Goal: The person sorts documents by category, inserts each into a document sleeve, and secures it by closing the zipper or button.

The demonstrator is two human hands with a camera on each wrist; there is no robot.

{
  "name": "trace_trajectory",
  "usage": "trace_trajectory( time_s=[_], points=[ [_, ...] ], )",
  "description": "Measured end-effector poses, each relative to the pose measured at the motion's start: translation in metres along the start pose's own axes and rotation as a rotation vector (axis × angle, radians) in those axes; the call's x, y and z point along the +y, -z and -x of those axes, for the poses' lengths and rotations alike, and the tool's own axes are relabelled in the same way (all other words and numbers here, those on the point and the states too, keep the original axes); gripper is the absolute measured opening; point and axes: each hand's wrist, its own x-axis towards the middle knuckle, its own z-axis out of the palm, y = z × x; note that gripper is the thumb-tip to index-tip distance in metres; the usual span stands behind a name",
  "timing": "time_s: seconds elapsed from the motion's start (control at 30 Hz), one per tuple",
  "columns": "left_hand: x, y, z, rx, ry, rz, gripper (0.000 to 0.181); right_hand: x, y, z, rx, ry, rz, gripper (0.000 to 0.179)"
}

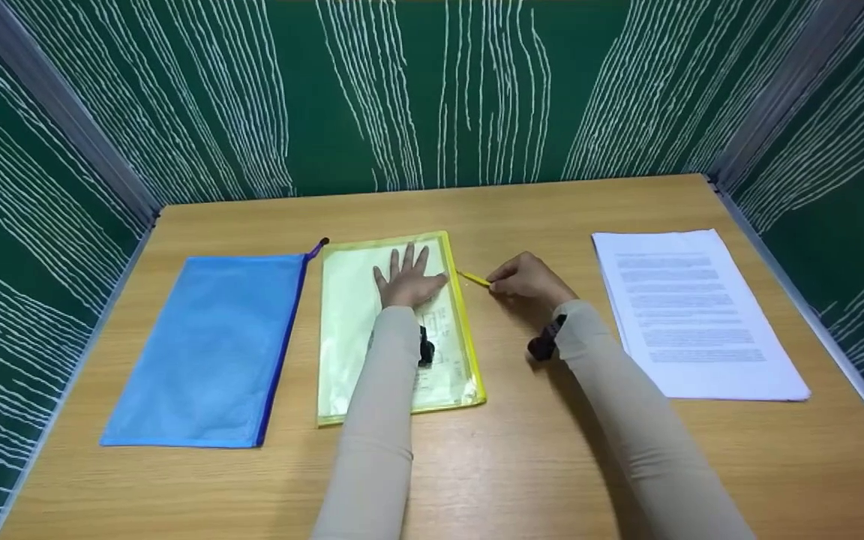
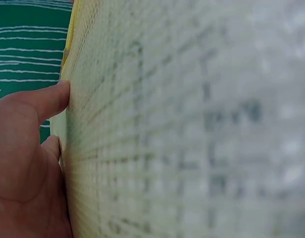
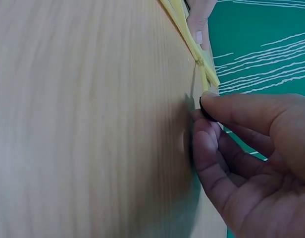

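Observation:
A yellow-edged, see-through mesh zip pouch [image 1: 349, 322] lies on the table with printed sheets showing inside. My left hand [image 1: 411, 288] rests flat on its upper part, fingers spread. In the left wrist view, the thumb [image 2: 51, 99] lies along the mesh [image 2: 142, 124], seen very close. Just right of the pouch, my right hand [image 1: 529, 279] pinches the yellow zipper pull [image 1: 475, 279], which runs out from the pouch's right edge. The right wrist view shows the pull's black end [image 3: 207, 110] between thumb and fingertips.
A blue zip pouch [image 1: 211, 352] with a purple edge lies on the left. On the right is a stack of printed paper [image 1: 691, 315]. Green panels [image 1: 439, 97] with white streaks rise behind and beside the wooden table [image 1: 522, 465].

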Motion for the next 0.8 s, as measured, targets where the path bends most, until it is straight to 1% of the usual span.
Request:
trace_trajectory(
  time_s=[0.17, 0.33, 0.47, 0.63, 0.8],
  points=[
    [-0.001, -0.001, -0.001, -0.008, -0.001, 0.003, 0.073, 0.002, 0.0, 0.001, -0.022, 0.015, 0.023, 0.022],
    [-0.003, -0.001, 0.001, 0.005, 0.005, 0.009, 0.072, 0.004, 0.001, 0.005, -0.052, 0.022, 0.043, 0.02],
    [-0.002, -0.001, -0.001, 0.007, 0.001, 0.007, 0.072, 0.003, 0.002, 0.009, -0.065, 0.017, 0.047, 0.02],
    [-0.003, -0.001, -0.002, 0.023, 0.006, 0.001, 0.072, 0.004, 0.002, 0.012, -0.074, 0.047, 0.065, 0.019],
    [-0.003, 0.001, -0.002, 0.023, 0.006, 0.008, 0.073, 0.006, 0.003, 0.016, -0.083, 0.07, 0.058, 0.02]
  ],
)
